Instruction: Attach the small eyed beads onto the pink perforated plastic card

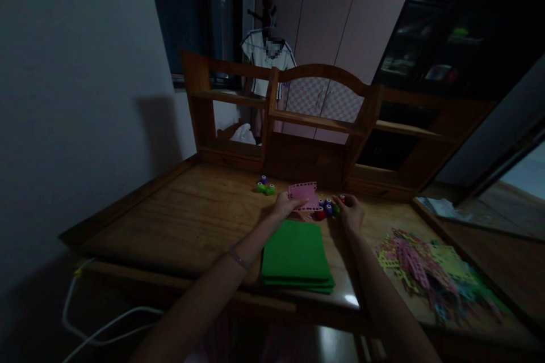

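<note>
My left hand [284,204] holds a pink punched paper sheet [305,194] by its left edge, a little above the wooden desk [191,221]. To its right, my right hand [351,211] is closed on a small punch, one of a cluster of red, purple and green craft punches [324,210]. A stack of green sheets [296,256] lies just in front of both hands. A few more punches [265,185], green and purple, sit to the left of the pink sheet.
A pile of pink, yellow and green punched paper strips [426,272] covers the desk's right side. A wooden shelf hutch [315,125] stands along the back. A white cable [106,323] hangs below the desk's left front edge.
</note>
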`<state>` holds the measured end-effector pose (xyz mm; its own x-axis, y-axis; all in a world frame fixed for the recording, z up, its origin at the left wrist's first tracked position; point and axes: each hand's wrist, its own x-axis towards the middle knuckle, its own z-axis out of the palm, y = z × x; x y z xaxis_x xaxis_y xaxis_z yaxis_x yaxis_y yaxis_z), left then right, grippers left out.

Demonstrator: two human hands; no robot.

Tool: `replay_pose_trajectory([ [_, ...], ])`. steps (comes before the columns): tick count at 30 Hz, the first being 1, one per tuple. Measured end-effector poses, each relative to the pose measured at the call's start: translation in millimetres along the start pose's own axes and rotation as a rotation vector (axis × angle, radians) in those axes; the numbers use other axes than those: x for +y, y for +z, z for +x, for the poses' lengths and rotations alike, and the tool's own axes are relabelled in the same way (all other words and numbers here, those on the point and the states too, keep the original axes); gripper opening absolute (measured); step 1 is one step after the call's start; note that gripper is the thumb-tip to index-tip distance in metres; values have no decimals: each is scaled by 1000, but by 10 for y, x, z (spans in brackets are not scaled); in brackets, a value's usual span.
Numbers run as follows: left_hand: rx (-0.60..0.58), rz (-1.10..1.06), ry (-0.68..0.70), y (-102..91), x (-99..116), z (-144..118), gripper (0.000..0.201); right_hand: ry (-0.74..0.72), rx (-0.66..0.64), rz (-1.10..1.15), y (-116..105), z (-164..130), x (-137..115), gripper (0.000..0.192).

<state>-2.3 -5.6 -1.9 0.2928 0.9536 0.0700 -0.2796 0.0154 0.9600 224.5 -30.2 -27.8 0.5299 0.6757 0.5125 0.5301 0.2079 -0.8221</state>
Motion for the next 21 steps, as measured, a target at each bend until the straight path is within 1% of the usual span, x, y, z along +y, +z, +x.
replay_pose_trajectory([
  [3,13,47,-9,-4,-48,36,52,1,30,-20,-7,-10,-14,43],
  [7,-13,19,8,-8,-75,59,54,35,0,-50,-22,-37,-49,42],
  [10,-12,8,13,-11,-89,70,52,41,8,-86,-37,-57,-127,44],
  [12,-14,8,17,-16,-104,84,52,15,15,-79,-41,-70,-200,44],
  [14,-10,5,13,-21,-117,98,52,-55,-25,-67,-30,-86,-271,41],
  [15,-6,1,7,-21,-118,102,51,-111,-63,-81,-17,-95,-299,39],
  [18,10,-13,-14,-12,-94,94,46,-321,-178,-209,44,-121,-340,31],
  [19,14,-17,-20,-6,-79,86,44,-368,-201,-265,66,-127,-339,29],
  [21,26,-24,-25,8,-48,67,42,-400,-225,-349,96,-129,-318,28],
])
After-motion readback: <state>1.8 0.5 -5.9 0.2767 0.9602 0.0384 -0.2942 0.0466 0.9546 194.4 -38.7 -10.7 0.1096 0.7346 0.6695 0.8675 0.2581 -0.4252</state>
